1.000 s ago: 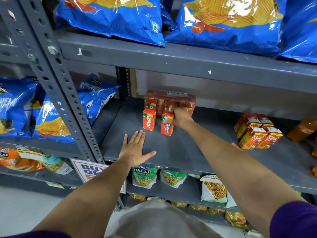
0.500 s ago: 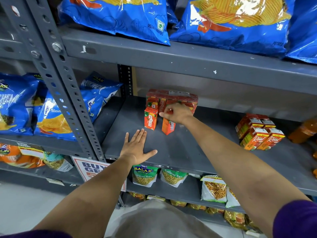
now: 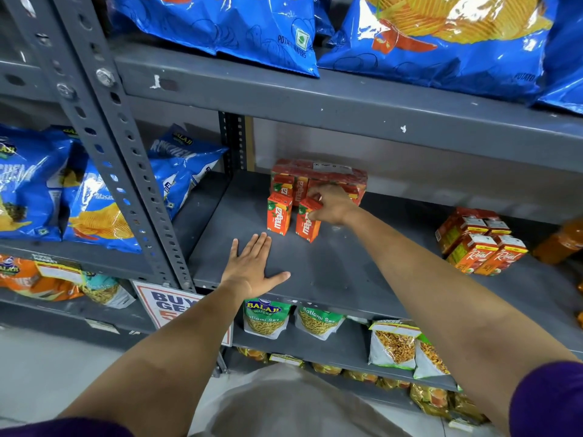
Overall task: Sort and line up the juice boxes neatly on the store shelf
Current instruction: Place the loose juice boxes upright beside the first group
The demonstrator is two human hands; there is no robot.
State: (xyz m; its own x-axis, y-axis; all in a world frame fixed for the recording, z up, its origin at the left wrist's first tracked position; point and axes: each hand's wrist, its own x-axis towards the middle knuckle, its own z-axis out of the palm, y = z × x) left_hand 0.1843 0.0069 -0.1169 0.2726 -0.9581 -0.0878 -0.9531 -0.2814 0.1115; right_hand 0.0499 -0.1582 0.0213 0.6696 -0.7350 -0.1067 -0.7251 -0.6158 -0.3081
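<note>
Two small orange Maaza juice boxes stand side by side on the grey shelf (image 3: 340, 272). The left box (image 3: 279, 217) stands free. My right hand (image 3: 331, 205) grips the top of the right box (image 3: 306, 227), which leans slightly. Behind them sits a shrink-wrapped pack of the same boxes (image 3: 334, 175) against the back wall. My left hand (image 3: 252, 268) lies flat on the shelf in front, fingers spread, holding nothing. A cluster of red Real juice boxes (image 3: 479, 244) stands at the right of the shelf.
Blue chip bags (image 3: 246, 23) fill the shelf above and the bay to the left (image 3: 88, 200). Snack pouches (image 3: 265, 316) hang below the shelf. An orange bottle (image 3: 564, 241) lies at the far right. A perforated steel upright (image 3: 126, 159) bounds the bay on the left.
My right hand has shifted its hold on the right Maaza box, moving from over its top to its upper right side; the box now shows more of its front. The left hand stays put.
</note>
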